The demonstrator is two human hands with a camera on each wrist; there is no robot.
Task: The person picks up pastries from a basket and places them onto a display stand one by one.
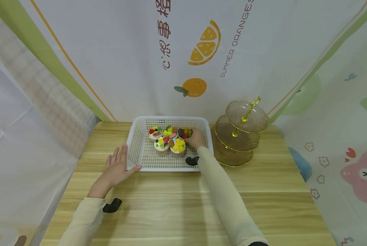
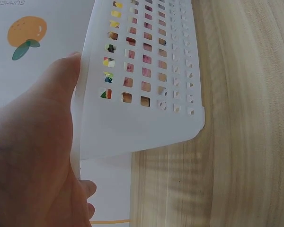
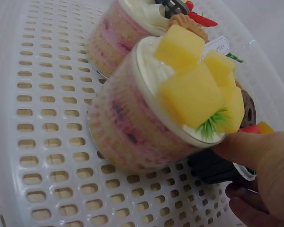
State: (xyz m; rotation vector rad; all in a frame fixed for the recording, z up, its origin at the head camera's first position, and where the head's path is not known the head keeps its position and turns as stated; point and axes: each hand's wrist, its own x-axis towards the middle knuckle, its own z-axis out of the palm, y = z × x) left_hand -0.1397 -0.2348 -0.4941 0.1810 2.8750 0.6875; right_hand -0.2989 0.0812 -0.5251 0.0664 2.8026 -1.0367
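A dark dessert cup (image 3: 210,166) topped with fruit sits at the right end of a cluster in the white basket (image 1: 165,169). The right hand (image 1: 196,138) pinches it, thumb at the rim and fingers curled at its side. Just beside it is a cup with yellow cubes (image 3: 132,123), with three more cups (image 1: 161,146) grouped to the left. The left hand (image 1: 117,169) lies with fingers extended along the basket's left side, thumb stretched over the near corner, gripping nothing. The step in hand seems to be securing the dark cup; moving it would call for a level, upward lift clear of its neighbours and the basket wall. Right of the basket, a three-tier stand (image 1: 239,140) rests on the wooden table (image 1: 158,205).
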